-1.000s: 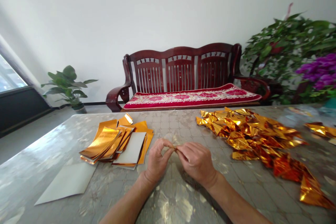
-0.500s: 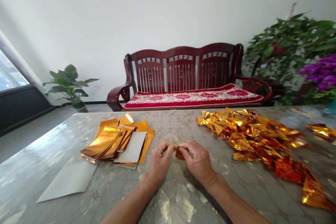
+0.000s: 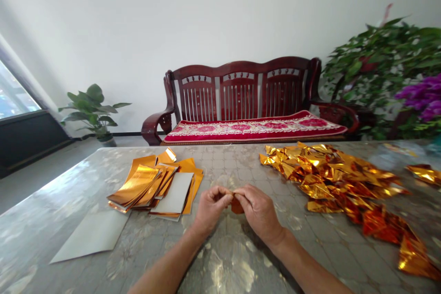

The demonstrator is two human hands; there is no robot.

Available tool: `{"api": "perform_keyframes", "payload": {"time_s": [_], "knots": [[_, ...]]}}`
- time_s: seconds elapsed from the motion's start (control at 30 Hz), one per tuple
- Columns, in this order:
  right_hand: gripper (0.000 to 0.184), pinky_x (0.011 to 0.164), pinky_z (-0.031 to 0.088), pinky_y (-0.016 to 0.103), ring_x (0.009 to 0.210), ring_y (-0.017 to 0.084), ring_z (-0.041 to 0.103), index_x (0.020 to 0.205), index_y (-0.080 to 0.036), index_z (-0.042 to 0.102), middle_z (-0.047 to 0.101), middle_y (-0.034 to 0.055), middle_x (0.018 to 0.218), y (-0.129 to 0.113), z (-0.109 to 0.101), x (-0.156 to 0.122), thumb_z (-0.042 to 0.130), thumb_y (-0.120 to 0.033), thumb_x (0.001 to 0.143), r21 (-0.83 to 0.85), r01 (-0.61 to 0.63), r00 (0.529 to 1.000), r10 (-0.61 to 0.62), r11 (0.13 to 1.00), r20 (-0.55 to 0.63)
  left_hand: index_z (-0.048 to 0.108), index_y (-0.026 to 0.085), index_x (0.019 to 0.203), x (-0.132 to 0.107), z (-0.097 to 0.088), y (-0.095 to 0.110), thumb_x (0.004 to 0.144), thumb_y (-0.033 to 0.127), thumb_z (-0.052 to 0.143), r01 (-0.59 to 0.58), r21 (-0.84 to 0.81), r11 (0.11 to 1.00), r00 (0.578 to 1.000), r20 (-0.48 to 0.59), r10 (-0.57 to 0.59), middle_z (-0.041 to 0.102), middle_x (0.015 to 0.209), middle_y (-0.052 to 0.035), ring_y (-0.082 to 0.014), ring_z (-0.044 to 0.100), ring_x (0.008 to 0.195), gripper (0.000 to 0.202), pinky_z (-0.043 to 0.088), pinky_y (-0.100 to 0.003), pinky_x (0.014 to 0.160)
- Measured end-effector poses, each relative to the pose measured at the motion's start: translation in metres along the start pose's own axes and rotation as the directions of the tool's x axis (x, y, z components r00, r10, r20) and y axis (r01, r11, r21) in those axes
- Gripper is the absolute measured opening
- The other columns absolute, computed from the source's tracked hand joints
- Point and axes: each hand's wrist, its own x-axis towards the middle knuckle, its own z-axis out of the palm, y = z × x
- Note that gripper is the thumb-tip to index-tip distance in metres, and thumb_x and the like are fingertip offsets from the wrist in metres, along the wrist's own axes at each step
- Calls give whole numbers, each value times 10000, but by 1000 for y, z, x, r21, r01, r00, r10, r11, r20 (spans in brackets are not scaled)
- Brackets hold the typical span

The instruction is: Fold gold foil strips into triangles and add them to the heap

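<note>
Between my two hands, just above the table, is a small piece of gold foil paper (image 3: 237, 206), mostly hidden by my fingers. My left hand (image 3: 212, 206) pinches its upper edge from the left. My right hand (image 3: 257, 209) pinches it from the right, with the fingertips of both hands almost touching. To the left lies a loose stack of gold foil sheets (image 3: 139, 183), with a white-backed sheet (image 3: 175, 193) on its near right side. Over on the right spreads a heap of folded gold foil pieces (image 3: 327, 170).
A single pale sheet (image 3: 91, 236) lies at the left of the patterned table (image 3: 144, 257). Clear plastic (image 3: 396, 154) sits at the far right corner. Behind the table stand a dark red wooden bench (image 3: 237, 96) and potted plants (image 3: 91, 110).
My left hand has shifted slightly, its fingertips now closer to those of my right hand. Less of the foil paper shows between them. The stack and heap stay in place.
</note>
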Motion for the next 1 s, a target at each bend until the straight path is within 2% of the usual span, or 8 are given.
{"api": "perform_keyframes", "payload": {"time_s": [0.1,0.2,0.3,0.43,0.63,0.83,1.0], "knots": [[149,700,470,255,744,163,642,885,-211,683,690,25,791,0,0,-1,547,-207,945,-45,26,1000,-27,999,-11,674,154,715,-3,-1,-3,797,289,650,-80,192,978,995,-44,90,656,673,-19,-135,582,641,160,454,-240,639],[153,699,469,258,739,163,642,892,-203,684,691,30,788,-2,0,-2,542,-206,951,-74,64,998,-65,995,-13,664,163,697,-7,-1,-1,818,240,618,-180,382,906,972,-72,224,642,667,-8,-123,564,631,150,440,-227,627],[161,698,466,265,731,165,634,895,-199,685,683,31,767,-4,0,-2,536,-205,959,-91,105,994,-107,990,-15,627,170,687,-10,0,3,829,199,595,-280,488,827,934,-60,352,606,643,13,-104,530,593,148,419,-209,594],[148,719,469,276,744,167,633,911,-202,689,690,32,776,-7,0,-2,547,-201,955,-54,117,992,-119,992,-35,586,179,688,-13,3,6,830,151,577,-368,561,742,877,-56,477,589,651,23,-99,523,608,145,427,-204,618],[102,729,468,278,757,162,637,893,-216,686,695,20,792,-9,1,-3,592,-208,930,37,44,998,-42,998,-55,580,186,709,-14,5,5,842,135,575,-391,564,728,850,-82,520,589,657,33,-95,529,611,143,428,-191,614],[51,738,459,295,781,177,630,891,-216,680,693,27,808,-11,1,-2,632,-230,901,8,47,998,-46,999,-46,587,190,743,-15,4,1,870,152,584,-412,566,714,833,-85,547,587,674,32,-96,525,622,132,422,-191,616],[84,730,444,292,772,173,627,855,-214,674,694,28,790,-12,1,-2,609,-206,907,-34,69,996,-71,997,-59,584,191,752,-16,3,-1,902,179,582,-432,560,706,830,-58,554,589,685,28,-99,517,634,150,416,-196,624]]}}
